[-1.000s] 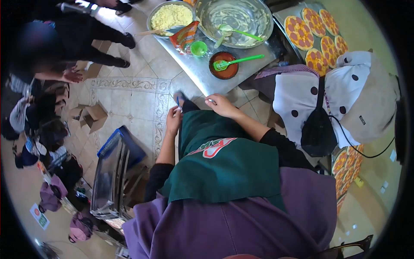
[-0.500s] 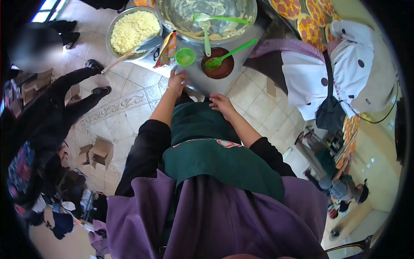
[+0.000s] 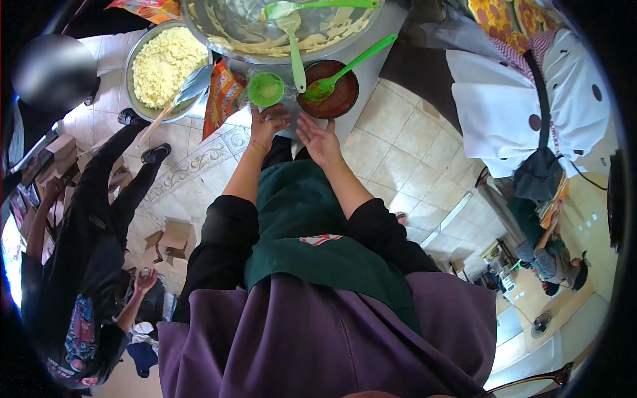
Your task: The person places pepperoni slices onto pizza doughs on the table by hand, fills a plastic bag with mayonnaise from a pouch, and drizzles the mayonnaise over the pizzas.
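Note:
My left hand [image 3: 267, 126] is at the table's near edge, just below a small green bowl [image 3: 266, 90]; its fingers are apart and it holds nothing. To its right my right hand [image 3: 319, 138] is held with fingers stretched out, also holding nothing, just below a dark bowl of red sauce [image 3: 342, 99]. A green spoon [image 3: 358, 67] rests in the sauce. Behind stands a large metal bowl [image 3: 232, 48] smeared with pale batter, with green-handled spatulas [image 3: 296, 61] lying across its rim. Whether either hand touches a bowl I cannot tell.
At the left, a metal bowl of grated cheese [image 3: 162, 69] holds a wooden-handled spatula [image 3: 192, 83], beside an orange packet [image 3: 222, 96]. Pizzas [image 3: 494, 20] lie at the upper right near a person in white [image 3: 497, 113]. A person in black [image 3: 86, 245] stands left; cardboard boxes [image 3: 174, 240] sit on the floor.
The view has shifted, bringing the table lower left in frame. My right hand has moved closer to my left and turned more palm-up. At the left, a person's raised hand now shows.

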`<state>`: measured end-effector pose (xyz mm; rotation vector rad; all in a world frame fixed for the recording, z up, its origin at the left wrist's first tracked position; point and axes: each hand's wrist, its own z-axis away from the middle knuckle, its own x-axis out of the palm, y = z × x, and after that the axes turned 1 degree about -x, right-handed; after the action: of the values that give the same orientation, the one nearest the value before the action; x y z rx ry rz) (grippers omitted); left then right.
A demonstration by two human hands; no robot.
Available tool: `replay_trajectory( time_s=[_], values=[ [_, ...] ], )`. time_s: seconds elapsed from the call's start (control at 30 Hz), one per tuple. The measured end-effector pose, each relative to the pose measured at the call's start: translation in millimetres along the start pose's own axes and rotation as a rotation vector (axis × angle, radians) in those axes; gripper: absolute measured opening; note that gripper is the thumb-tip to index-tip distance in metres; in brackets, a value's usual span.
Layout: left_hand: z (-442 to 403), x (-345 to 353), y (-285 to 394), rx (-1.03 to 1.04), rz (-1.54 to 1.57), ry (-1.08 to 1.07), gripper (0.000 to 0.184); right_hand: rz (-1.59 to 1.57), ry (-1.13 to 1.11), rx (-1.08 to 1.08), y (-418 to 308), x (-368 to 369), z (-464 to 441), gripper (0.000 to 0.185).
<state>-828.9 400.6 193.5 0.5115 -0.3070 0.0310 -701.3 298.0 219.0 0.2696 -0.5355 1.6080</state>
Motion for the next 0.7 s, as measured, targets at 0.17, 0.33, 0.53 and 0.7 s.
replay_trajectory(
  time_s=[0.17, 0.33, 0.53, 0.7],
  values=[
    [-23, -6, -3, 0.091, -0.082, -0.050, 0.061, -0.110, -0.088, -0.044, -2, -2, -15, 0.070],
    [-26, 2, 2, 0.044, -0.189, -0.061, 0.047, -0.086, -0.092, -0.024, -12, -8, -21, 0.073],
    [-18, 9, -9, 0.004, -0.193, -0.077, 0.047, -0.003, -0.063, -0.037, -45, -6, -30, 0.071],
    [10, 19, -10, -0.017, -0.159, -0.140, 0.071, 0.081, -0.095, -0.044, -76, 1, -36, 0.069]
  ],
)
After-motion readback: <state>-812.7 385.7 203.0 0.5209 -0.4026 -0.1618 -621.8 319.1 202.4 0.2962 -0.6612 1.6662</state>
